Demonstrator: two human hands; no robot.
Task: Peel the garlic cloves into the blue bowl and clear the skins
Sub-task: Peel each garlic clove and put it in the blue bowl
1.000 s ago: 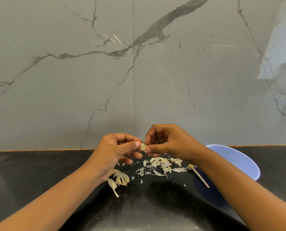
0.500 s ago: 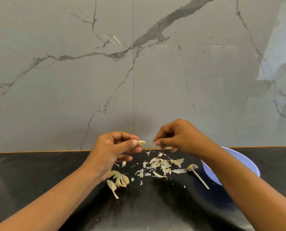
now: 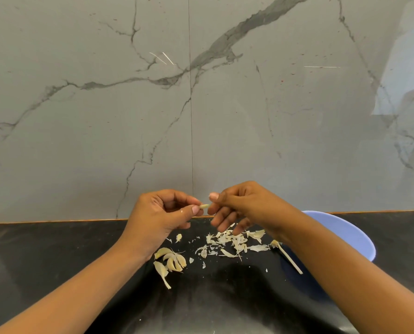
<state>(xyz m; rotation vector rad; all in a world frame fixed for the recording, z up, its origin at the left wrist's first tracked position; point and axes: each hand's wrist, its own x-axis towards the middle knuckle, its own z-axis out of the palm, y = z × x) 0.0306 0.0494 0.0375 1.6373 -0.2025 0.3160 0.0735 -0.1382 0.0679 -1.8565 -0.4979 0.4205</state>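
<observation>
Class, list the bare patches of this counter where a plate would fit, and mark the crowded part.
Bare: the black counter left of the left arm; the near strip between both arms, below the cloves. Crowded: the middle, from the cloves through skins and stem to the blue bowl.

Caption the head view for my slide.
Left hand and right hand pinch a garlic clove above a black counter strewn with skins; blue bowl at right.

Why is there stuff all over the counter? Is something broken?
Nothing is broken. Papery garlic skins lie scattered on the black counter, beside the blue bowl, not yet cleared.
</observation>
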